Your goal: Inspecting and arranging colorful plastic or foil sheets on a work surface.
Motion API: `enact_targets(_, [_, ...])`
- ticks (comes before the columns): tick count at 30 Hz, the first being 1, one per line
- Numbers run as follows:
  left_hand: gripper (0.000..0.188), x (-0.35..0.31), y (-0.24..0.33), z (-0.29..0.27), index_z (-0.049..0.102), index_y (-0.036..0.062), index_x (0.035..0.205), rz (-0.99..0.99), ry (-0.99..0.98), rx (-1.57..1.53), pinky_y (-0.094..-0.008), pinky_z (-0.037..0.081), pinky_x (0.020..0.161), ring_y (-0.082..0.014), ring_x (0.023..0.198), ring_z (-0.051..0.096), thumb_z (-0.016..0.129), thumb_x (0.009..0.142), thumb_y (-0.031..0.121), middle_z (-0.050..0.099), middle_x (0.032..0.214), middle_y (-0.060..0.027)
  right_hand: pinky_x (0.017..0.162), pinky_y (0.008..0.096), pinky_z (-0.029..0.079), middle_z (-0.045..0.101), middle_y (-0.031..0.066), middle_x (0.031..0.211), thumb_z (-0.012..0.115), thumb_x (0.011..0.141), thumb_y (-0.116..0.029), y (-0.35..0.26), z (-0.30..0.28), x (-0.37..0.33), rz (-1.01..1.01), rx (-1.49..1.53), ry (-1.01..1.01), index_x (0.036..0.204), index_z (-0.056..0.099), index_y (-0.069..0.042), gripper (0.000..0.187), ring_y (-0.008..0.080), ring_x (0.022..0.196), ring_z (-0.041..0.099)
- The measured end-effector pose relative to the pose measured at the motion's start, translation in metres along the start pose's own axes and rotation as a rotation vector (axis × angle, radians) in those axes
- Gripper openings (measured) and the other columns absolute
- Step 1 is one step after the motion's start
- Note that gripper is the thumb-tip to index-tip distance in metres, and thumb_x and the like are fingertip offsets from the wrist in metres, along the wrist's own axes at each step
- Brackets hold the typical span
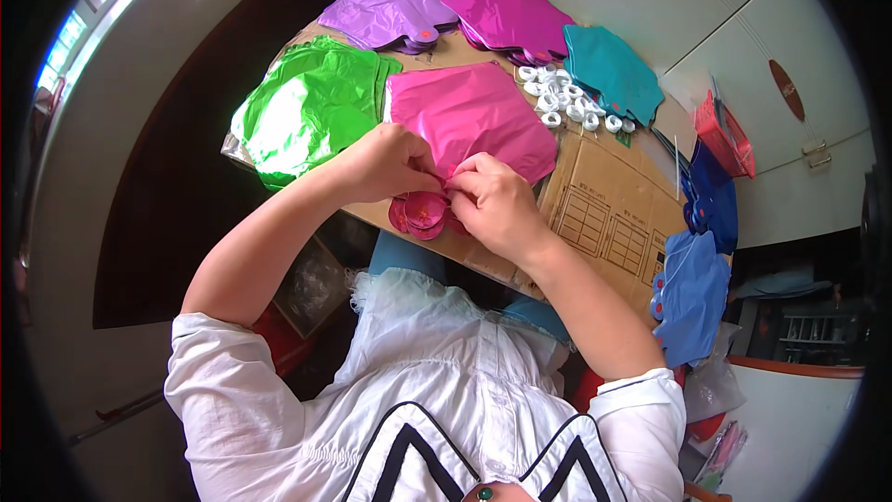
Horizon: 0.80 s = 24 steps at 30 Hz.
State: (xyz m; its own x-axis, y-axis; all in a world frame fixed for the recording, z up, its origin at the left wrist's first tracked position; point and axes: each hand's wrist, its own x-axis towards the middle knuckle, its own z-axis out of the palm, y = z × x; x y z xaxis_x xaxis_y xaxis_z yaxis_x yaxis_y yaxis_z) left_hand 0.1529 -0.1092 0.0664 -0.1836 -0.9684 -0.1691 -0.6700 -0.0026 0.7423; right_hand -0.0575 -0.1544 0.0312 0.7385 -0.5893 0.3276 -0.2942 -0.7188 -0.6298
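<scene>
A stack of flat pink foil balloons lies on the cardboard-topped table in front of me. Their rounded neck tabs hang together at the table's near edge. My left hand is closed in a pinch at the neck of the pink foil balloon, its fingertips pointing down. From the other side my right hand pinches the same neck, thumb and forefinger pressed together. The two sets of fingertips nearly meet, and they hide what exactly lies between them.
Around the pink stack lie green, purple, magenta and teal foil balloons. Several small white ribbon coils sit beside the teal ones. Blue foil balloons hang at the right edge, near a red basket.
</scene>
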Motion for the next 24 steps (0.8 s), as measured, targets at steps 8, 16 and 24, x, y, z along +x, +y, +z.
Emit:
enact_targets(8, [0.017, 0.011, 0.006, 0.002, 0.065, 0.0021, 0.088, 0.081, 0.067, -0.115, -0.0308, 0.052, 0.067, -0.0137, 0.074, 0.064, 0.076, 0.077, 0.008, 0.067, 0.081, -0.0052, 0.076, 0.0401, 0.052, 0.067, 0.0150, 0.091, 0.071, 0.080, -0.018, 0.006, 0.003, 0.008, 0.238, 0.205, 0.013, 0.087, 0.071, 0.000, 0.020, 0.0336, 0.083, 0.066])
enact_targets(16, [0.024, -0.033, -0.015, 0.031, 0.067, 0.0051, 0.100, 0.828, 0.448, 0.663, -0.0370, 0.049, 0.080, -0.0253, 0.089, 0.060, 0.072, 0.077, 0.011, 0.063, 0.096, -0.0069, 0.068, 0.0390, 0.052, 0.069, 0.0194, 0.078, 0.077, 0.077, -0.020, 0.026, 0.005, 0.016, 0.602, 0.492, -0.008, 0.086, 0.070, 0.002, 0.024, 0.0302, 0.071, 0.069])
enact_targets(24, [0.040, -0.023, -0.027, 0.035, 0.066, 0.0084, 0.117, 0.536, 0.287, 0.402, -0.0434, 0.045, 0.096, -0.0328, 0.109, 0.055, 0.074, 0.078, 0.018, 0.057, 0.116, -0.0127, 0.068, 0.0349, 0.050, 0.067, 0.0127, 0.075, 0.070, 0.087, -0.023, 0.011, -0.015, 0.030, 0.346, 0.130, -0.065, 0.093, 0.067, 0.003, 0.028, 0.0174, 0.073, 0.063])
